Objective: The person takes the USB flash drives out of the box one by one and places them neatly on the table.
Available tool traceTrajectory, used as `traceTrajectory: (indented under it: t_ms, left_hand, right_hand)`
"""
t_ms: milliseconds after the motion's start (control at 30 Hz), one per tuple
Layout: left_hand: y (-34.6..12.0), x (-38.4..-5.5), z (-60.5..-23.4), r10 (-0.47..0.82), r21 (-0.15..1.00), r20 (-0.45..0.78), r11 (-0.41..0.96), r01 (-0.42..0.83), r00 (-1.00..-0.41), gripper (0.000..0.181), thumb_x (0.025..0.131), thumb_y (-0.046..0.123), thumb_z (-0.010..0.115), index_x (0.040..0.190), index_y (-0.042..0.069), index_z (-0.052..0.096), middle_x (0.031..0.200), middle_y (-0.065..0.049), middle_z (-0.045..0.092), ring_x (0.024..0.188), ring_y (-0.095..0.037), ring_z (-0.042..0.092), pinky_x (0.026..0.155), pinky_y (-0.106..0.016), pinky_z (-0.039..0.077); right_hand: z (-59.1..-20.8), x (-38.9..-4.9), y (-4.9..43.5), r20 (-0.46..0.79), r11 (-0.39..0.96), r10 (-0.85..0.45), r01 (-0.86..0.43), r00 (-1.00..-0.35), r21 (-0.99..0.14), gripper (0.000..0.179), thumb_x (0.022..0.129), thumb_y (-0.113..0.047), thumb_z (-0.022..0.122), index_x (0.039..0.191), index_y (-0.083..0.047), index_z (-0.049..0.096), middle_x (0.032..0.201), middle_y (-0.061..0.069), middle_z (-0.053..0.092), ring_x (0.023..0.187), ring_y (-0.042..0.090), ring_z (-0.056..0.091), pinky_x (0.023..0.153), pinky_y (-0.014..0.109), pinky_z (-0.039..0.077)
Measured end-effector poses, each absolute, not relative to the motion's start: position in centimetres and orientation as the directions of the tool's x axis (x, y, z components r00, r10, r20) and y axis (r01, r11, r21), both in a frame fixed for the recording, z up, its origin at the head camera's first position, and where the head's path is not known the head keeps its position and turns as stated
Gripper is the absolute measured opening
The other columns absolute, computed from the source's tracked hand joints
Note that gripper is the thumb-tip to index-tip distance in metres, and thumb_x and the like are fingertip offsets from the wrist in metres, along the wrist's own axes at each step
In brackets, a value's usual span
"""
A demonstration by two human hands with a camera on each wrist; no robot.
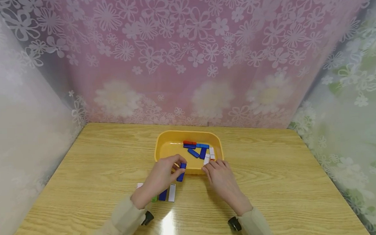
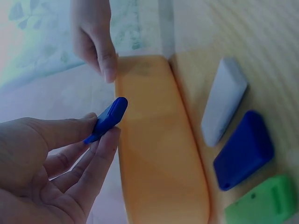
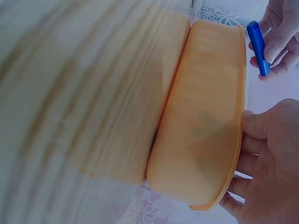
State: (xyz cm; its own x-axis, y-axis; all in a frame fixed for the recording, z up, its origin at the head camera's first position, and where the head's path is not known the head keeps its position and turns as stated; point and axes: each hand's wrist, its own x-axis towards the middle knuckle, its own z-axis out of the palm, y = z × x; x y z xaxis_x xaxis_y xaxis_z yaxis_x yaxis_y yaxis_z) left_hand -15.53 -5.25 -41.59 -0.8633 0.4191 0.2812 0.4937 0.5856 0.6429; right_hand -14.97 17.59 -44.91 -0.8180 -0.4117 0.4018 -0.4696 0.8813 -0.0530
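Observation:
My left hand (image 1: 160,174) pinches a small blue oblong plastic piece (image 1: 180,174) between thumb and fingers, just outside the near rim of a yellow tray (image 1: 163,136). In the left wrist view this blue piece (image 2: 108,120) is raised above the rim, tilted. At the tray's near right corner, my right hand (image 1: 221,177) grips the rim; its thumb (image 3: 256,123) lies at the edge and its fingers reach over inside. Their tips are partly hidden. Inside the tray lie blue pieces (image 1: 193,153), white pieces (image 1: 212,153) and a red piece (image 1: 189,143).
On the wooden table (image 1: 273,184), left of the tray's near side, a white piece (image 1: 172,193), a blue piece (image 1: 162,195) and a green piece (image 2: 261,200) lie in a row. Another white piece (image 1: 140,185) is partly behind my left wrist. A floral curtain (image 1: 185,61) hangs behind.

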Motion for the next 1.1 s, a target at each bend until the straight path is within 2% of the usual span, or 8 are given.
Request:
traceTrajectory:
  t_ms: [400,733,800,867,1000,1100]
  left_hand:
    - [-4.6,-14.2,-44.1,0.482,0.63,0.239,0.583,0.512,-0.843,0.016,0.09,0.006,0.076,0.104,0.008,0.07,0.092,-0.005,0.074,0.077,-0.016,0.071,0.065,-0.02,0.054]
    - [-4.2,-13.8,-45.3,0.495,0.622,0.144,0.628,0.467,-0.857,0.022,0.087,0.0,0.078,0.107,0.002,0.071,0.091,-0.009,0.07,0.077,-0.017,0.065,0.065,-0.023,0.052]
    - [-4.2,-13.7,-45.3,0.495,0.587,0.142,0.655,0.476,-0.857,0.022,0.087,0.002,0.079,0.107,0.002,0.071,0.093,-0.009,0.07,0.08,-0.019,0.065,0.068,-0.026,0.053]
    - [-4.3,-13.6,-45.3,0.495,0.53,0.154,0.689,0.495,-0.855,0.022,0.086,0.006,0.08,0.107,0.003,0.072,0.096,-0.009,0.071,0.086,-0.021,0.066,0.076,-0.032,0.054]
    - [-4.4,-13.4,-45.3,0.5,0.395,0.19,0.749,0.532,-0.845,0.023,0.085,0.014,0.083,0.104,0.005,0.074,0.102,-0.007,0.071,0.098,-0.025,0.063,0.089,-0.04,0.05]
    - [-4.6,-13.3,-45.4,0.509,0.361,0.202,0.756,0.547,-0.837,0.025,0.083,0.019,0.085,0.102,0.006,0.075,0.101,-0.006,0.07,0.097,-0.024,0.06,0.087,-0.038,0.049]
  right_hand:
    - [-45.0,-15.1,17.6,0.409,0.884,-0.41,-0.466,-0.815,-0.044,0.017,0.102,-0.019,0.062,0.09,-0.009,0.069,0.089,0.003,0.067,0.086,0.025,0.058,0.092,0.046,0.047]
    - [-45.1,-15.1,17.7,0.421,0.879,-0.415,-0.475,-0.807,-0.045,0.017,0.101,-0.019,0.062,0.089,-0.009,0.069,0.089,0.003,0.067,0.086,0.025,0.058,0.091,0.046,0.047]
    - [-45.1,-15.1,17.7,0.424,0.878,-0.416,-0.477,-0.805,-0.044,0.017,0.101,-0.019,0.062,0.089,-0.009,0.069,0.089,0.003,0.067,0.086,0.025,0.059,0.091,0.046,0.047]
    - [-45.2,-15.1,17.7,0.426,0.876,-0.418,-0.48,-0.802,-0.042,0.017,0.101,-0.019,0.062,0.088,-0.009,0.069,0.089,0.003,0.067,0.085,0.025,0.059,0.091,0.046,0.048]
    - [-45.2,-15.1,17.7,0.433,0.874,-0.421,-0.484,-0.797,-0.041,0.017,0.101,-0.019,0.062,0.088,-0.01,0.069,0.089,0.003,0.067,0.085,0.025,0.059,0.091,0.046,0.048]
    - [-45.2,-15.1,17.7,0.434,0.873,-0.42,-0.486,-0.797,-0.046,0.017,0.101,-0.019,0.062,0.088,-0.01,0.069,0.089,0.004,0.068,0.085,0.025,0.059,0.091,0.046,0.048]
